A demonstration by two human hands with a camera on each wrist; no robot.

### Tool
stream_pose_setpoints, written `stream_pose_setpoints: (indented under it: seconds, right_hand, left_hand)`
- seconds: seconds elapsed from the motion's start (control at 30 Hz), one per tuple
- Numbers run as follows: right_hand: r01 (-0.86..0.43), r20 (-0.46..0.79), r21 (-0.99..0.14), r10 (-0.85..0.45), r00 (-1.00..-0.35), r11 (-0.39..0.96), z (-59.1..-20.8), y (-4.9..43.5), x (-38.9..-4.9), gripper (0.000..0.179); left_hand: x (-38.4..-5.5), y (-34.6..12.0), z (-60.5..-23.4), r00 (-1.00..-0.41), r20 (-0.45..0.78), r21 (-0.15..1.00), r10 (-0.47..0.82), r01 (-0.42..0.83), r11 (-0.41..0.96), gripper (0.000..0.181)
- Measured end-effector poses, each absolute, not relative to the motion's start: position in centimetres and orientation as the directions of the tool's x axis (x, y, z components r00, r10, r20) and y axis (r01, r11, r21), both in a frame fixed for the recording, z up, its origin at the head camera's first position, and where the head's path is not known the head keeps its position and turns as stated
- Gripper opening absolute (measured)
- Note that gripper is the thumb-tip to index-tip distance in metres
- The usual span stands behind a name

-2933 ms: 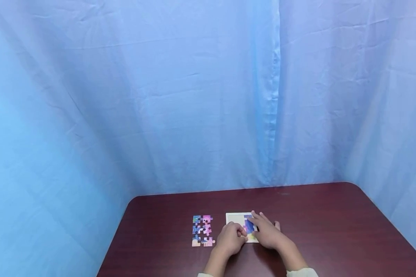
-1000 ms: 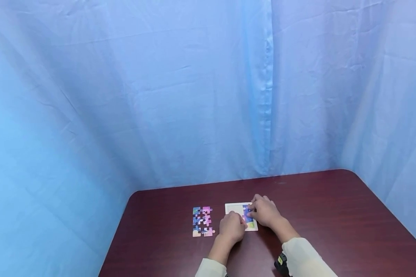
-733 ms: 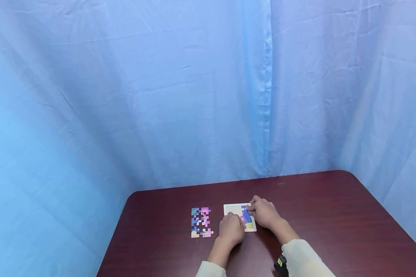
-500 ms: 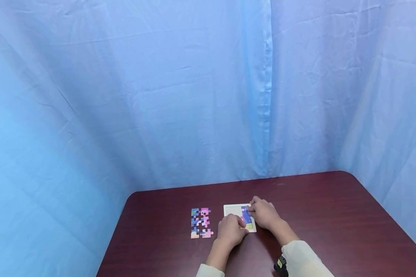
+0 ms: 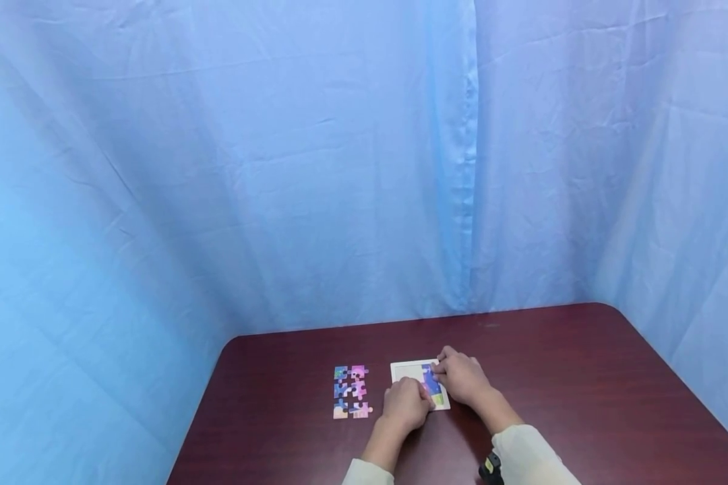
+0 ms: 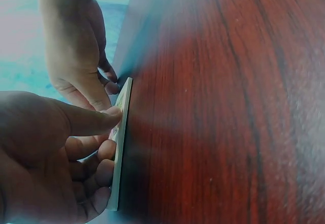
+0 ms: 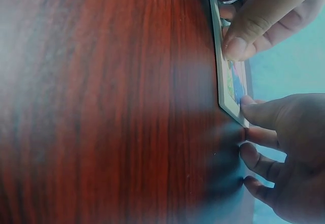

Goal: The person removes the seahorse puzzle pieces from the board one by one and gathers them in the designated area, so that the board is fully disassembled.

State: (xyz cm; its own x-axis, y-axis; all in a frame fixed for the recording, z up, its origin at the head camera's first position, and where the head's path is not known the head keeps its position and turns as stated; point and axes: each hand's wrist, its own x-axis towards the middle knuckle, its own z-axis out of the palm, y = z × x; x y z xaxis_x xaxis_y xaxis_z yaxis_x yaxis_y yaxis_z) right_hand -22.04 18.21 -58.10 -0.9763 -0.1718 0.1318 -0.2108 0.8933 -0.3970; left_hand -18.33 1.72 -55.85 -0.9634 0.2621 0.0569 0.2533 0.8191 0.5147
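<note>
A small white-framed puzzle board point(image 5: 408, 364) lies on the table, with blue, pink and yellow-green puzzle pieces point(image 5: 432, 381) filling its right side. My left hand point(image 5: 405, 404) bends over the lower part of the board, thumb and forefinger pinching a puzzle piece mostly hidden under the fingertips. In the left wrist view, the left thumb point(image 6: 94, 120) presses down near the board's front edge. My right hand point(image 5: 464, 378) grips the board's right side. Its thumb point(image 7: 259, 113) is on the board's corner in the right wrist view, while the other fingers reach down beside it.
Left of the board, several loose puzzle pieces point(image 5: 350, 391), blue and pink, lie in two columns. The dark red-brown table point(image 5: 552, 391) has rounded far corners, and a blue curtain point(image 5: 352, 202) hangs behind it.
Since the earliest frame, the right hand has drawn in its spread fingers to the board's right side. The left hand's fingers shift slightly at the lower edge. The loose pieces stay put.
</note>
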Motion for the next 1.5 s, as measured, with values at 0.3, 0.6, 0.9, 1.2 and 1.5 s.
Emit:
stream_pose_setpoints:
  seconds: [0.3,0.6,0.9,1.2,1.5]
  right_hand:
    - [-0.217,0.123,-0.407,-0.182,-0.976,0.887,-57.7,17.7,-22.0,0.008]
    - [-0.214,0.097,-0.415,-0.191,-0.977,0.884,-56.8,17.6,-21.8,0.011]
    - [-0.212,0.087,-0.436,-0.194,-0.977,0.874,-56.9,17.5,-21.9,0.01]
    - [-0.207,0.07,-0.438,-0.196,-0.978,0.875,-56.7,17.6,-21.9,0.007]
    - [-0.186,0.042,-0.42,-0.186,-0.982,0.888,-56.7,17.5,-22.0,0.006]
  left_hand:
    - [-18.2,1.2,-55.6,-0.962,0.094,0.517,0.255,0.266,0.814,0.018]
    - [-18.4,1.3,-55.5,-0.961,0.121,0.452,0.249,0.276,0.848,0.017]
    - [-18.8,1.4,-56.0,-0.97,0.045,0.504,0.24,0.23,0.833,0.031]
    - [-18.9,1.3,-56.3,-0.967,0.05,0.516,0.25,0.239,0.822,0.028]
    - [-18.9,1.0,-56.3,-0.964,0.061,0.547,0.26,0.25,0.799,0.027]
